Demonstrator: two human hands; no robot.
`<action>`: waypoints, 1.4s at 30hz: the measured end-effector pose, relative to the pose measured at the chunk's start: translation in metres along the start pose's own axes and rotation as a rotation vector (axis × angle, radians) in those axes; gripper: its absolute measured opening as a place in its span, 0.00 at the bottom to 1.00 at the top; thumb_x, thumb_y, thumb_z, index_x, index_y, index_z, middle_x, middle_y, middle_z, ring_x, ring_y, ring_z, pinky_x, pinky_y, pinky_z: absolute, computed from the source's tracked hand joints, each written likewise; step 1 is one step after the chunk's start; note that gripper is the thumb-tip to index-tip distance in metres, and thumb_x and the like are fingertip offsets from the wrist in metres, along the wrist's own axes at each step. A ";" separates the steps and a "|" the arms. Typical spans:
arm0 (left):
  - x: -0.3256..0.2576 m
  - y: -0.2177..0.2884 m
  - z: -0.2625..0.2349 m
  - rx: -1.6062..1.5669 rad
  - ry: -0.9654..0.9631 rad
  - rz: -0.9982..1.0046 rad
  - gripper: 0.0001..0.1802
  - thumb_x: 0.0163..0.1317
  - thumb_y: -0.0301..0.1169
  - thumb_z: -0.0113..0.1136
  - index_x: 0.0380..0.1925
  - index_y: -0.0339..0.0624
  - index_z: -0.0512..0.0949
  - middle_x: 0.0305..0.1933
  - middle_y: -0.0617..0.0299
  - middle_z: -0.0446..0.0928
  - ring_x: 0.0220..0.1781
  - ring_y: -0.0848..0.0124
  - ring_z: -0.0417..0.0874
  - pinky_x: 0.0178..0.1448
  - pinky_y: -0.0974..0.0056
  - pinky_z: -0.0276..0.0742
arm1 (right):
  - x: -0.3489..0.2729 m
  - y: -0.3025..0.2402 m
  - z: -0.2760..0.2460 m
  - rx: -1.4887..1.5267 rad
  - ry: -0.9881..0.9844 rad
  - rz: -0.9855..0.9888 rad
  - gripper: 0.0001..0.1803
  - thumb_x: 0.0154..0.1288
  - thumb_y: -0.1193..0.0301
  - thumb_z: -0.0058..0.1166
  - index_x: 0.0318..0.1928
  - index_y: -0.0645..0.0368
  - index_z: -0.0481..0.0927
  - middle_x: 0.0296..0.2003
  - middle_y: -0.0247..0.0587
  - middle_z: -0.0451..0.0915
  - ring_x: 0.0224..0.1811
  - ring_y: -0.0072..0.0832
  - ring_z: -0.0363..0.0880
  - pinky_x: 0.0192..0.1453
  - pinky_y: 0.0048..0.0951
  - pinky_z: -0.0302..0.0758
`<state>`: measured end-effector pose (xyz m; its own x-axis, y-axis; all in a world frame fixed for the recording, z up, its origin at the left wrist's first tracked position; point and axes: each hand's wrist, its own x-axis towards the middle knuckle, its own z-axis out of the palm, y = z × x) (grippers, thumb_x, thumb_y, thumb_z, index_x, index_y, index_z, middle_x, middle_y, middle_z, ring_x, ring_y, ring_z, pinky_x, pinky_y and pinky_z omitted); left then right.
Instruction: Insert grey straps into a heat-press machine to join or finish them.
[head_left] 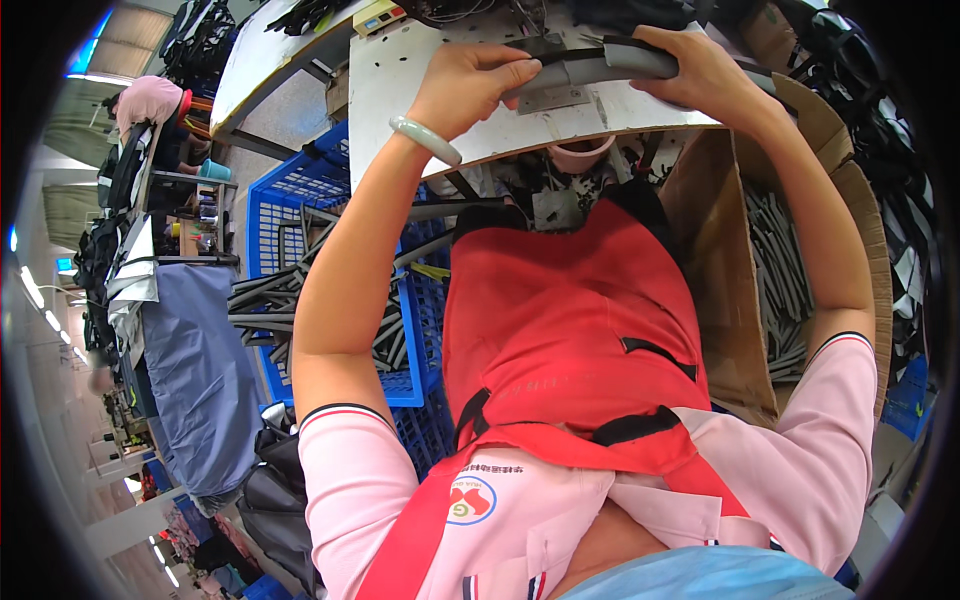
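Bare left hand [470, 85], thumb and fingers pinching the left part of a long, soft-looking grey strip with a black upper edge [640, 62]; bare right hand [705, 75], gripping the same strip farther right, thumb below and fingers above; the strip spans the two hands above the flat white tabletop [400, 105], near a rectangular silvery metal plate [555, 98] and just before a dark machine head [528, 14] cut off by the upper edge; whether strip and plate touch cannot be told; unequal pull between the hands could skew or pucker the layers; a loosened left pinch could let the edge slip; fingertips straying toward the machine head could be hurt if it ran; loose grey strips lie in a blue slatted plastic crate [408, 388] and a brown cardboard box [715, 290].
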<state>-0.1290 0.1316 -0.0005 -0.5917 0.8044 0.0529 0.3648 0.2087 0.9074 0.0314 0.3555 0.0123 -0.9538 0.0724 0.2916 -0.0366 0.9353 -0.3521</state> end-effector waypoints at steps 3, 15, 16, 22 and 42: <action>0.011 -0.008 -0.005 -0.030 0.006 -0.038 0.19 0.59 0.39 0.67 0.41 0.34 0.83 0.19 0.62 0.78 0.16 0.82 0.66 0.20 0.75 0.61 | 0.012 0.006 0.007 0.022 0.008 0.028 0.26 0.54 0.65 0.65 0.52 0.63 0.75 0.37 0.56 0.80 0.40 0.49 0.79 0.46 0.39 0.73; 0.029 -0.021 -0.012 -0.025 0.025 -0.032 0.15 0.62 0.34 0.63 0.43 0.35 0.83 0.23 0.60 0.78 0.16 0.81 0.66 0.22 0.75 0.59 | 0.033 0.001 -0.003 -0.084 -0.112 0.091 0.23 0.53 0.58 0.63 0.44 0.62 0.78 0.32 0.57 0.81 0.38 0.51 0.80 0.41 0.44 0.75; 0.035 -0.024 -0.013 -0.027 0.020 -0.031 0.15 0.62 0.34 0.63 0.43 0.35 0.83 0.23 0.60 0.78 0.16 0.81 0.66 0.22 0.75 0.59 | 0.038 0.005 -0.002 -0.099 -0.113 0.089 0.24 0.54 0.57 0.63 0.44 0.62 0.78 0.32 0.57 0.81 0.38 0.51 0.80 0.41 0.44 0.75; 0.048 -0.039 -0.016 -0.098 0.040 -0.041 0.13 0.64 0.35 0.61 0.43 0.39 0.84 0.23 0.60 0.78 0.16 0.81 0.66 0.22 0.75 0.60 | 0.049 0.012 0.001 -0.120 -0.054 0.069 0.26 0.54 0.55 0.63 0.45 0.64 0.77 0.35 0.59 0.80 0.40 0.51 0.80 0.42 0.43 0.75; -0.008 -0.051 0.006 -0.759 0.219 -0.176 0.14 0.68 0.38 0.54 0.33 0.37 0.78 0.23 0.61 0.76 0.21 0.71 0.75 0.24 0.68 0.70 | -0.034 -0.112 0.107 0.856 -0.012 0.086 0.16 0.65 0.60 0.61 0.40 0.60 0.76 0.21 0.31 0.70 0.25 0.17 0.68 0.30 0.23 0.70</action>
<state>-0.1383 0.1181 -0.0497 -0.7510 0.6514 -0.1079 -0.2873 -0.1753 0.9416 0.0361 0.2112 -0.0530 -0.9665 0.1230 0.2251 -0.1715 0.3428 -0.9236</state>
